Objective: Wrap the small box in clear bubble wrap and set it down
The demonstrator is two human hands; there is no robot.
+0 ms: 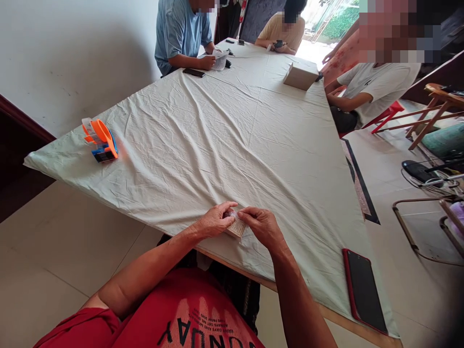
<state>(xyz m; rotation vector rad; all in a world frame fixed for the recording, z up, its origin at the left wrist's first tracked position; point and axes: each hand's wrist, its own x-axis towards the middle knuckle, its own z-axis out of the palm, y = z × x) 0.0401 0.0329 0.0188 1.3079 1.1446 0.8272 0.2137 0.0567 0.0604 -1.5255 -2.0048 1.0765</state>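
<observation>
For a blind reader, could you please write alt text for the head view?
Both hands, left hand and right hand, hold a small printed packet at the near edge of a cloth-covered table. A phone lies right, a tape dispenser left; three people sit opposite.

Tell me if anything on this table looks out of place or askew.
The phone lies at the table's near edge, close to overhanging. The cloth is creased all over. Both hands hold a small printed packet; nothing spilled.

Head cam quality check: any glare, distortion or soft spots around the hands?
Head view: even daylight, hands sharp; left hand and right hand pinch a small printed packet, readable only as tiny text. Doorway top right is blown out. Table edge bows from wide-angle distortion. Bottom-right corner vignettes dark beside the phone.
</observation>
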